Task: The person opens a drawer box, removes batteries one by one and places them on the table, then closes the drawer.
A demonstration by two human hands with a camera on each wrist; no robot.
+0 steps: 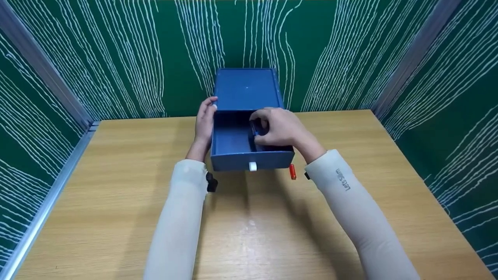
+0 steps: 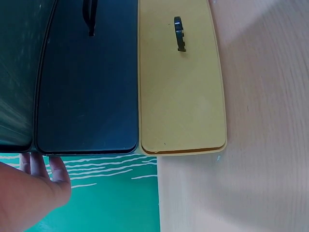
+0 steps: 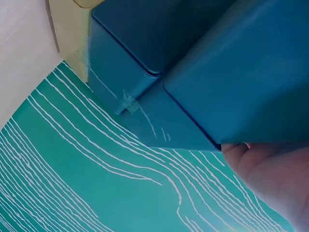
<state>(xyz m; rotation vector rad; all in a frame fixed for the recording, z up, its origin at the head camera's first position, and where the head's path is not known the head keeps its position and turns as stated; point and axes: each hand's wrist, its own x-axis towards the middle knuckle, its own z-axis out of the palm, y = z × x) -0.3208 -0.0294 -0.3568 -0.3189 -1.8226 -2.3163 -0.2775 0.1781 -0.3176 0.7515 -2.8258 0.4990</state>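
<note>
A blue drawer cabinet [image 1: 249, 89] stands at the back of the table, its top drawer [image 1: 231, 161] pulled out toward me. On the cabinet's left side rests my left hand [image 1: 204, 122], fingers extended along the wall; the left wrist view shows this hand [image 2: 36, 191] at the cabinet's edge. My right hand [image 1: 282, 126] reaches into the drawer's right part. Between its thumb and curled fingers it pinches a small dark object [image 1: 253, 128], whose kind I cannot tell. In the right wrist view the drawer wall hides the fingertips of that hand [image 3: 270, 171].
A small red cylinder [image 1: 292, 171] lies on the wooden table [image 1: 249, 233], right of the drawer front. Below the open drawer are a dark blue drawer [image 2: 89, 92] and a yellow one [image 2: 183, 92], each with a handle. Green walls [image 1: 186, 89] with white lines surround the table.
</note>
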